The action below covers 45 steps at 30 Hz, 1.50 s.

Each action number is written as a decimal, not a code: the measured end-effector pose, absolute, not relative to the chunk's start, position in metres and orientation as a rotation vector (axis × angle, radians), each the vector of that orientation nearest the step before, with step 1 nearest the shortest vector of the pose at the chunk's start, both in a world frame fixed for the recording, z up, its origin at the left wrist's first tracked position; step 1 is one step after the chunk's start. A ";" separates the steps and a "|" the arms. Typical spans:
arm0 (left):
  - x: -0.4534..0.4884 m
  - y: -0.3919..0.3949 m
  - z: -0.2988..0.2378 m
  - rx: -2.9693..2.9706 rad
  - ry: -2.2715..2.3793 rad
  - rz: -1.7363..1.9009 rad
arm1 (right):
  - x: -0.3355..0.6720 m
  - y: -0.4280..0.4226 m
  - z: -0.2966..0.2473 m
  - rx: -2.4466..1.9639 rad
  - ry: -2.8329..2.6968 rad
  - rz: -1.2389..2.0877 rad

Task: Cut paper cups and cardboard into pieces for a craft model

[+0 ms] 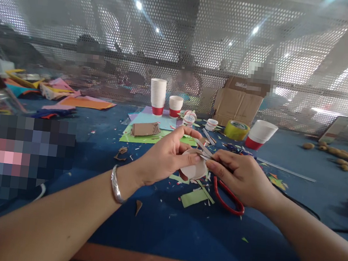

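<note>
My left hand [166, 155] pinches a round white paper disc [194, 169] between thumb and fingers, a little above the blue table. My right hand [241, 176] is wrapped round red-handled scissors [227, 195], and their metal blades [203, 147] sit at the disc's upper edge. A silver bangle [116, 184] circles my left wrist. Green paper offcuts [196, 196] and small scraps lie on the table right below the hands.
Behind the hands lie green and blue paper sheets [154, 134] with a brown cardboard piece [145, 129]. A cup stack [157, 96], single cups [175, 106], a tipped cup [260, 134], yellow tape [237, 130] and a cardboard box [238, 102] stand further back. Coloured paper piles [70, 100] lie left.
</note>
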<state>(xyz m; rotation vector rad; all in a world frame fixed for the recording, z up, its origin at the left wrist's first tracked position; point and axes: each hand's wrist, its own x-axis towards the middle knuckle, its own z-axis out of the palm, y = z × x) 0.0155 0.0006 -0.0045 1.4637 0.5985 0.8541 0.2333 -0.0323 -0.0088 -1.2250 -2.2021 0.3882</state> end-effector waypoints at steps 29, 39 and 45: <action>0.022 0.001 -0.014 1.423 0.563 0.846 | 0.230 -0.034 -0.003 -1.267 -2.189 0.428; 0.019 0.005 -0.012 1.455 0.562 0.814 | 0.229 -0.034 -0.005 -1.280 -2.194 0.391; 0.018 0.004 -0.010 1.480 0.563 0.801 | 0.229 -0.035 -0.004 -1.294 -2.198 0.388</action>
